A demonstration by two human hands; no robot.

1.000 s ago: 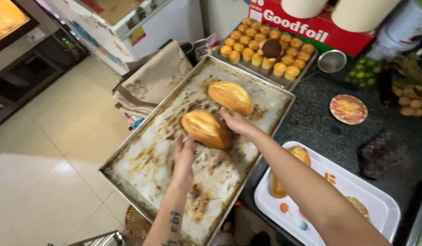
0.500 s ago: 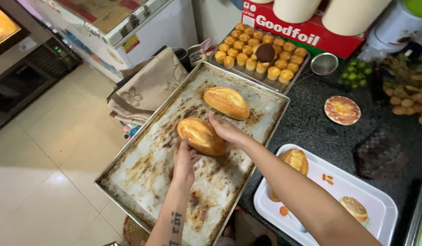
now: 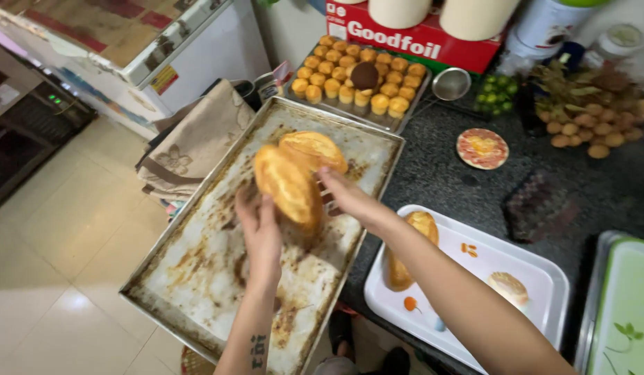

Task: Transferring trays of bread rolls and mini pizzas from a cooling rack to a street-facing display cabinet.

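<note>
A: Nearest items?
B: White tray (image 3: 544, 278), near right on the dark bench (image 3: 440, 187), carrying baked pieces. Stained baking tray (image 3: 197, 278), near left, overhanging the bench edge.

A: Hands?
B: Left hand (image 3: 261, 229) and right hand (image 3: 346, 196) both grasping one golden bread loaf (image 3: 287, 184), raised above the baking tray's middle. Second loaf (image 3: 315, 149) just behind it; contact cannot be told.

A: Farther?
B: Small yellow cakes (image 3: 357, 83) on a rack; red box (image 3: 412, 42) at the back.
</note>
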